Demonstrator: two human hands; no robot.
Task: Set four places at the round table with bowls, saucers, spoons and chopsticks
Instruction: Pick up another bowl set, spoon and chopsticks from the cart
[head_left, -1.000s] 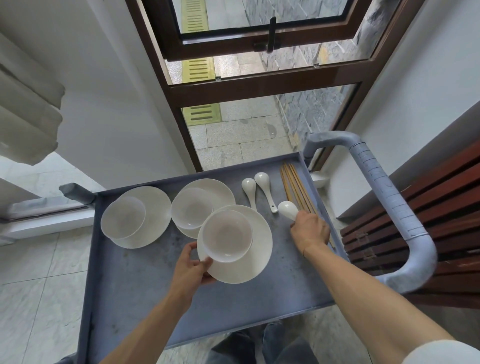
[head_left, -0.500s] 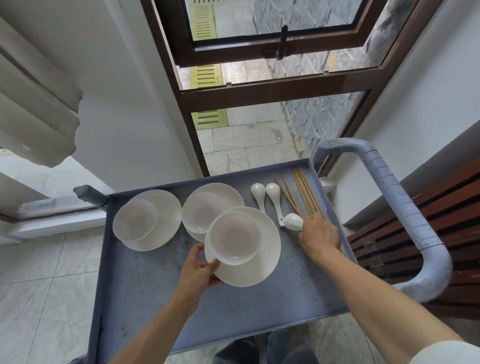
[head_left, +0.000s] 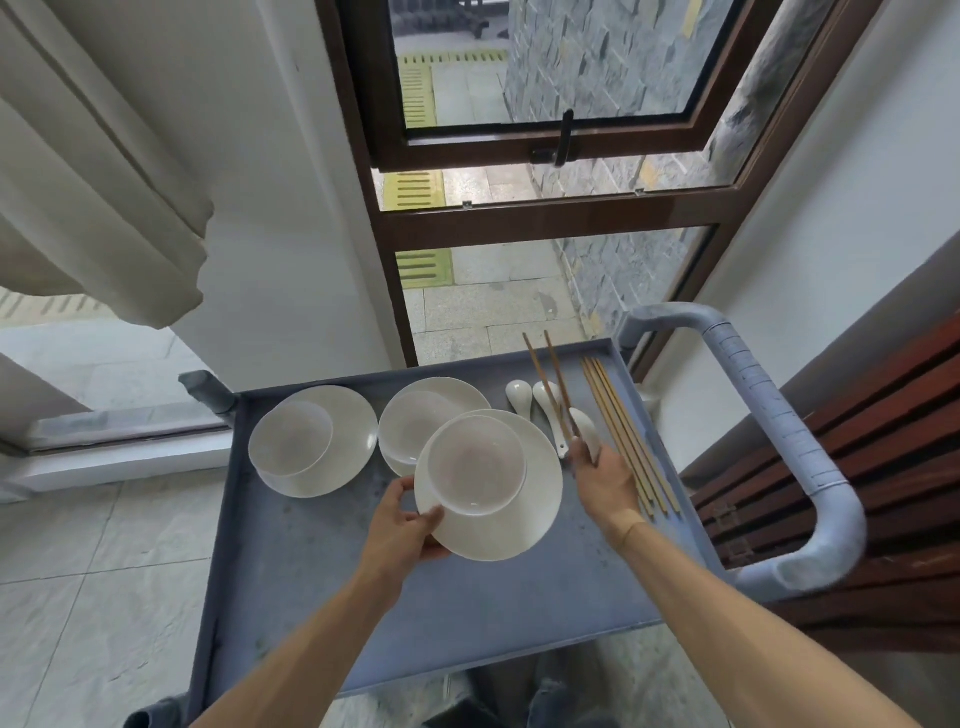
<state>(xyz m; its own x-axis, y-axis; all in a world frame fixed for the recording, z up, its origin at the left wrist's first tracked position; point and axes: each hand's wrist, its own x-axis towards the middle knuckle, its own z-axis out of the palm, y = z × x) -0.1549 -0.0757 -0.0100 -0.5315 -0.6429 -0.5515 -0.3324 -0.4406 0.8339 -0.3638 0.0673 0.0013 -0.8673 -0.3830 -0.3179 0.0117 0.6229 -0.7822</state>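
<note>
My left hand (head_left: 402, 525) grips the near-left rim of a white saucer (head_left: 524, 525) with a white bowl (head_left: 475, 465) standing on it, held just above the grey cart tray (head_left: 322, 582). My right hand (head_left: 602, 483) holds a pair of brown chopsticks (head_left: 550, 384) and a white spoon (head_left: 584, 428), the chopsticks pointing up and away. Two more saucers with bowls (head_left: 293, 447) (head_left: 415, 423) stand on the tray at the back. Two white spoons (head_left: 519, 397) lie beside them. Several chopsticks (head_left: 623, 436) lie along the tray's right side.
The cart's grey handle (head_left: 779, 431) curves up on the right, next to a dark wooden slatted wall (head_left: 883, 452). A brown-framed window (head_left: 545, 218) and a white wall stand behind the cart. A cream curtain (head_left: 93, 197) hangs at the left.
My right hand has lifted a pair of chopsticks and a spoon off the tray. My left hand has kept its hold on the saucer with the bowl. The camera has tilted up.
</note>
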